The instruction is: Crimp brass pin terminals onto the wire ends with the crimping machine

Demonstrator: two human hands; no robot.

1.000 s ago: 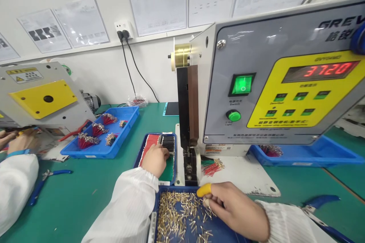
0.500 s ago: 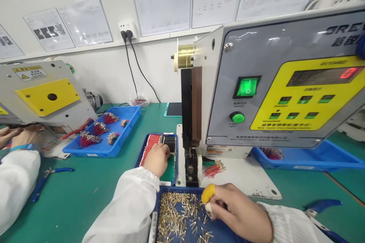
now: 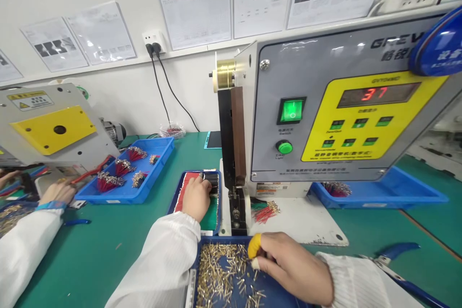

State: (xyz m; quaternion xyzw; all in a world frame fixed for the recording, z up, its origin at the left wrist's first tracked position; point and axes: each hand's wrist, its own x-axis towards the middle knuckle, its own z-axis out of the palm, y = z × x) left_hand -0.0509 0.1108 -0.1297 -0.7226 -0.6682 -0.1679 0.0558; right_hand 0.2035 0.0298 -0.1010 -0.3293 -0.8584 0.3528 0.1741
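Observation:
My left hand (image 3: 197, 198) rests over a small blue tray (image 3: 175, 198) of red wires (image 3: 186, 184) and black wires (image 3: 213, 180). Its fingers are bent down onto the black wires, with the tips hidden. My right hand (image 3: 288, 264) is above a dark blue tray (image 3: 279, 292) strewn with small brass-coloured pins (image 3: 216, 269). A yellow finger cot (image 3: 254, 245) covers its index finger. Index finger and thumb come together in a pinch beside the pins; what sits between them is too small to make out. Just past both hands stands a crimping machine (image 3: 269, 144).
Red and black wire bundles (image 3: 124, 167) lie in a blue bin (image 3: 159, 163) at left. Another person's hand (image 3: 57, 193) works near the left machine (image 3: 54, 125). Blue-handled cutters (image 3: 388, 262) lie at right. Finished-looking wires (image 3: 267, 211) sit on the machine's base (image 3: 306, 224).
The view has shifted slightly, and the machine's display has gone from 0 to 37. The other person's hand has moved, partly covering the pliers at left. My hands stay over the same trays.

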